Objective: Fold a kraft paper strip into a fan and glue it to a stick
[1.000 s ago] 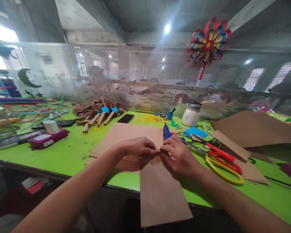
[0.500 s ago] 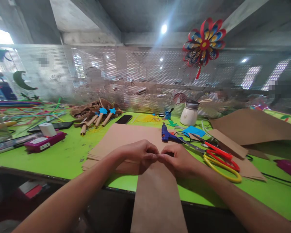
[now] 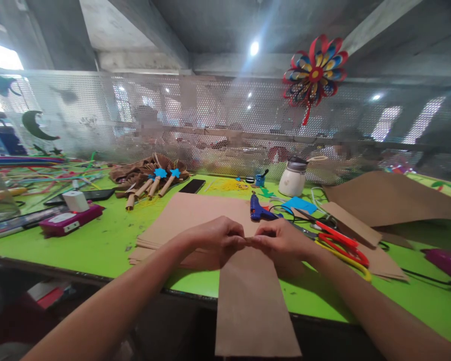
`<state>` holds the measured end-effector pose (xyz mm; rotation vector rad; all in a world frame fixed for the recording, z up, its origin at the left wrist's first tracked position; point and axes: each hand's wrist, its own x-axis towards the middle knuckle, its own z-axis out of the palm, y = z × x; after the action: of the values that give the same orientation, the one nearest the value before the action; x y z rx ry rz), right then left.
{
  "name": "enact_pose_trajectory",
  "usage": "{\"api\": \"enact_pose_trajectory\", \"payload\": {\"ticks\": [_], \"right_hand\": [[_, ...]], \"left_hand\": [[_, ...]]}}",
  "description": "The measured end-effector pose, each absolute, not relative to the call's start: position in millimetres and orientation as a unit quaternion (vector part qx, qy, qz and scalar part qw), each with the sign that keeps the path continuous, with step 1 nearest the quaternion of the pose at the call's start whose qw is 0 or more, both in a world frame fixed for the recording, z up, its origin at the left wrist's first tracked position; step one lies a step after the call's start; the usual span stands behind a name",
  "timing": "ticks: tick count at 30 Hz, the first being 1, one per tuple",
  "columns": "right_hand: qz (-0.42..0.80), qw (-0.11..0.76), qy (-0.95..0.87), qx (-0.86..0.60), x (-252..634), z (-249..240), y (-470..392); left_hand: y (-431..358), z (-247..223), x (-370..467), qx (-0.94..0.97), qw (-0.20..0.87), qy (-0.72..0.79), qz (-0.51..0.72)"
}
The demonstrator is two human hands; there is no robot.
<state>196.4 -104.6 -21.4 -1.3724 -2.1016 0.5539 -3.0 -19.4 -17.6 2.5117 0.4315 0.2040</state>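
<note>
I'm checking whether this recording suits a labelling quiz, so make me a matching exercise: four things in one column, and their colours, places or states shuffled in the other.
1. glue gun
2. paper strip
3. crescent shape
4. jar

A. brown, pinched in the fingers of the left hand and right hand
B. whitish with a dark lid, standing upright
C. blue, lying just beyond the right hand
D. dark green, at the far left of the view

Pairs: 1-C, 2-A, 3-D, 4-B
</note>
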Motion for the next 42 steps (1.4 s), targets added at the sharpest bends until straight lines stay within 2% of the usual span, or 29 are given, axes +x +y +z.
{"api": "enact_pose_trajectory", "payload": {"ticks": [7, 14, 19, 25, 30, 35, 42], "right_hand": [[0.258, 0.332, -0.724, -0.546, 215.5, -21.0, -99.3], [0.296, 0.481, -0.655, -0.502, 228.1, -25.5, -90.5], [0.289, 0.398, -0.717, -0.494, 202.6, -28.4, -98.6], [0.255, 0.412, -0.708, -0.514, 190.8, -34.8, -103.3], [0.15, 0.414, -0.736, -0.514, 181.3, -34.9, -108.4], [0.05, 0.383, -0.76, -0.523, 175.6, -30.1, -114.6], [0.165, 0.232, -0.815, -0.504, 189.9, -25.5, -117.0]], "left_hand": [[-14.1, -14.0, -3.4, 0.937, 0.294, 0.169, 0.078], [-5.8, -18.1, -4.2, 0.919, 0.338, 0.176, 0.103], [-15.4, -17.3, 2.7, 0.919, 0.34, 0.168, 0.113], [-16.5, -22.8, 1.8, 0.922, 0.311, 0.19, 0.129], [-14.8, -19.2, -2.4, 0.951, 0.204, 0.195, 0.127], [-21.3, -12.3, -5.4, 0.961, 0.196, 0.158, 0.113], [-30.7, -19.0, -6.8, 0.956, 0.233, 0.169, 0.061]]}}
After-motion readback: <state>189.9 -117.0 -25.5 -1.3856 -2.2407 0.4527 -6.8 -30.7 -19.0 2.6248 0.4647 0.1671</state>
